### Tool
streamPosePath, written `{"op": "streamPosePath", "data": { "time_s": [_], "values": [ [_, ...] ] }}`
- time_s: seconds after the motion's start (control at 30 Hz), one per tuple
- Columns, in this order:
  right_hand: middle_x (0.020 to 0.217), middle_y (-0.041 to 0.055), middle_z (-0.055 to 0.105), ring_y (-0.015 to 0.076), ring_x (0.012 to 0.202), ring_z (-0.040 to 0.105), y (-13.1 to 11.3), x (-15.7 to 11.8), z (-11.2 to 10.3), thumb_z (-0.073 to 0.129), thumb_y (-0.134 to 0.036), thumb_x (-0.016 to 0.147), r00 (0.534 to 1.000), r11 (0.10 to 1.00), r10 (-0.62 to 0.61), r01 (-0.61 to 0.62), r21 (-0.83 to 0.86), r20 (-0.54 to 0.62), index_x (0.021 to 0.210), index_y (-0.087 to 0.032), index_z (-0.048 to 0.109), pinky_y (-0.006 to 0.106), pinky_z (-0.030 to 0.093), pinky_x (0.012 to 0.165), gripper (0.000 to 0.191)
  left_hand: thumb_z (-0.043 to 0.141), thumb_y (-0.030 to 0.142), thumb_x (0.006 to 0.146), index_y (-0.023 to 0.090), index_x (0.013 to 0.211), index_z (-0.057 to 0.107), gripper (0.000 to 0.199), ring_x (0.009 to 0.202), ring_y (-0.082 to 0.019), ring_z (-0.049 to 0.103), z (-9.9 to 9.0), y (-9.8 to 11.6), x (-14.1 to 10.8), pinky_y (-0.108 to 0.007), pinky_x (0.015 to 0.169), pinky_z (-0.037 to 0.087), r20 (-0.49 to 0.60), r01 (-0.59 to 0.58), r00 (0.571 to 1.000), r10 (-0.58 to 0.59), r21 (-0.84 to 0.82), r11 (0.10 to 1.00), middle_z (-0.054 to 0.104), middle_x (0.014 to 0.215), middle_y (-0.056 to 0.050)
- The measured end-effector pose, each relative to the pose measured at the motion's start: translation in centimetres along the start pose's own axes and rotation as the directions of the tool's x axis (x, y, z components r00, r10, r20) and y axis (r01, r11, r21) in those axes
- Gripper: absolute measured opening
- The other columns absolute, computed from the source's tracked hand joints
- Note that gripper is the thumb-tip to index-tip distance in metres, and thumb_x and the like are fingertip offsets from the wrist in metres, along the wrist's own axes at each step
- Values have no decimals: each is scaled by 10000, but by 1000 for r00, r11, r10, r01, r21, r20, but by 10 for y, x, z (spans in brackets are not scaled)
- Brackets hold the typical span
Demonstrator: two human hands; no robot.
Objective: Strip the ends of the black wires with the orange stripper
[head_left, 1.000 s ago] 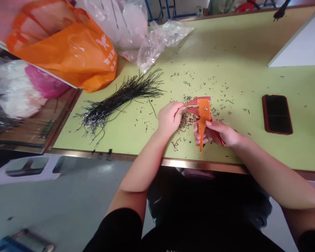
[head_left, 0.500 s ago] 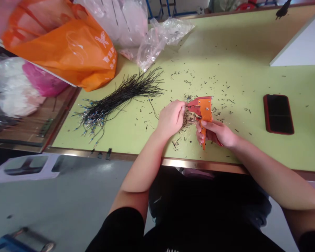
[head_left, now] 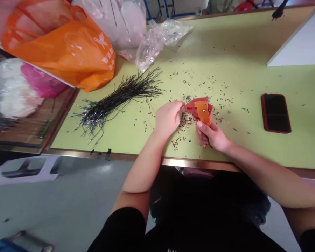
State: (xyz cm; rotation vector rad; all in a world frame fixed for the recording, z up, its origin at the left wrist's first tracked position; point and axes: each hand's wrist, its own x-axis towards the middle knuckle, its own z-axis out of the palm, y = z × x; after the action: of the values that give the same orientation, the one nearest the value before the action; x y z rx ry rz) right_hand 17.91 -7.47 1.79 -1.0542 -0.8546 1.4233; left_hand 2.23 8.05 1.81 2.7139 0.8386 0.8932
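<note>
My right hand (head_left: 210, 134) is wrapped round the handles of an orange and red wire stripper (head_left: 202, 111), its jaws pointing left. Right at those jaws are the pinched fingers of my left hand (head_left: 170, 117); what they hold is too small and hidden to make out. Under and around the tool, short black offcuts (head_left: 176, 143) lie scattered on the light green table (head_left: 241, 147). To the left of my left hand rests a long bundle of thin black wires (head_left: 120, 94) with blue and silvery ends at its lower left.
A phone in a red case (head_left: 276, 113) lies on the right. An orange bag (head_left: 68, 52) and clear plastic bags (head_left: 152, 42) stand at the back left. A white panel (head_left: 301, 42) rises at the back right, near a black plug (head_left: 278, 13).
My right hand has squeezed the tool's handles closer together, and the tool's red part now shows at its right side. The whole view has shifted slightly.
</note>
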Motion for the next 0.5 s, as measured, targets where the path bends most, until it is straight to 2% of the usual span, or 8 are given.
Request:
{"op": "streamPosePath", "data": {
  "time_s": [0.2,0.33,0.5],
  "values": [
    [543,-69,453,99,439,432,1,-5,7,709,-728,951,983,980,-182,183,-73,31,708,-229,507,253,407,433,590,446,49,957,231,1119,715,363,945,-209,749,1,-3,1,-327,806,559,-121,-27,992,27,5,1000,802,976,-45],
    [643,-22,559,141,535,536,0,-5,5,684,-730,965,950,938,-302,312,-152,85,829,-217,605,293,477,508,536,433,62,975,217,1101,701,334,918,-207,746,1,-2,0,-322,811,567,-186,-33,982,26,-37,999,781,941,-47],
    [728,12,603,171,591,578,12,-1,3,653,-641,1020,893,888,-427,444,-122,142,961,-215,658,325,508,538,430,407,78,1002,216,1112,704,345,898,-184,742,3,7,-3,-305,828,575,-240,-92,968,66,-96,991,777,951,-39]
  ]
}}
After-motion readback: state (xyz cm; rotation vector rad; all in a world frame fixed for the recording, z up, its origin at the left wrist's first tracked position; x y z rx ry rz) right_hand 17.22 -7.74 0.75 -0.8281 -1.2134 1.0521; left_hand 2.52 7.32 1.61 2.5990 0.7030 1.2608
